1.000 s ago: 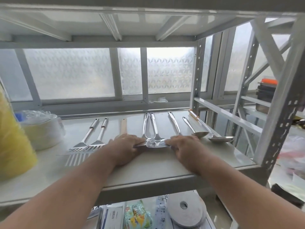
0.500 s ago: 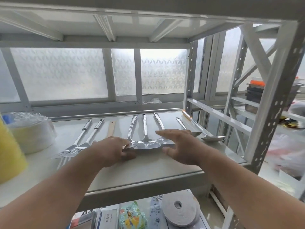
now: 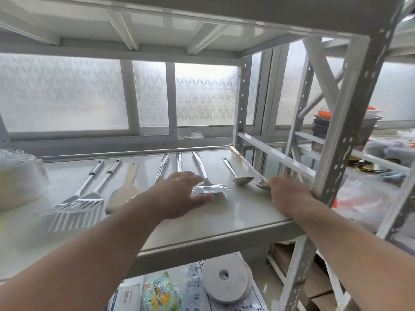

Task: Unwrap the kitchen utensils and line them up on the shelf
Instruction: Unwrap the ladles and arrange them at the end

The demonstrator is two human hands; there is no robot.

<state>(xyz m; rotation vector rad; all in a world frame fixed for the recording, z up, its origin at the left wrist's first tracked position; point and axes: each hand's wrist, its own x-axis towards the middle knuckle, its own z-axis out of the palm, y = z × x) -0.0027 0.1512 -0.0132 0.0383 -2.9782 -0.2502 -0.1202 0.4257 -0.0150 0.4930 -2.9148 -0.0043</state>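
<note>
Left hand (image 3: 179, 194) flat over spatulas (image 3: 211, 187); right hand (image 3: 285, 189) at ladle (image 3: 261, 184).

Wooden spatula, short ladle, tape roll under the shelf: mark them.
wooden spatula (image 3: 122, 194), head view, on its blade
short ladle (image 3: 243, 180), head view, on its bowl
tape roll (image 3: 226, 280), head view, on its flat face
</note>
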